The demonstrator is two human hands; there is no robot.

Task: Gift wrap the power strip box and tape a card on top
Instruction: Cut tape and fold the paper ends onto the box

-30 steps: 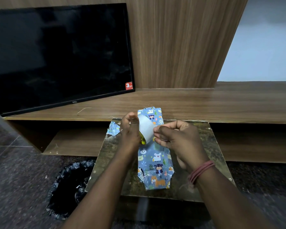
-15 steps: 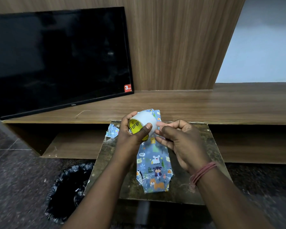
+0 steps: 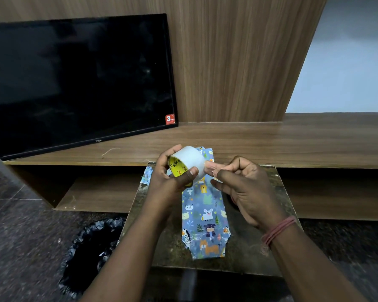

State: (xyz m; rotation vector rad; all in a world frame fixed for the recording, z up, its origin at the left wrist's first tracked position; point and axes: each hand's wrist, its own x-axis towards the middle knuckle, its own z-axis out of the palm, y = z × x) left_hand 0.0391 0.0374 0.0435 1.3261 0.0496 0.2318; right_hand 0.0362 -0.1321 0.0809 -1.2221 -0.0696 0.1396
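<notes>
Clear tape is what I work with: my left hand (image 3: 172, 177) grips the tape roll (image 3: 187, 163) around its yellow core, thumb across the front and fingers behind, and lifts it above the table. My right hand (image 3: 247, 190) has its fingertips pinched at the roll's right edge, where I think the free end of the tape is. The strip itself is too transparent to see clearly, so I cannot say how much is pulled out.

From here I judge two risks. If the pinch slips, the tape end can fall back on the roll and I must search for it again. If I pull it too long, the strip may twist and stick to itself or to my fingers.

Below both hands, not touching them, the wrapped box (image 3: 204, 216) lies on the small table (image 3: 268, 243), in blue paper with animals. Its near end looks folded to a point, and its far end is partly hidden behind the roll. A scrap of the same paper (image 3: 146, 177) lies left of the box. I see no card.
</notes>
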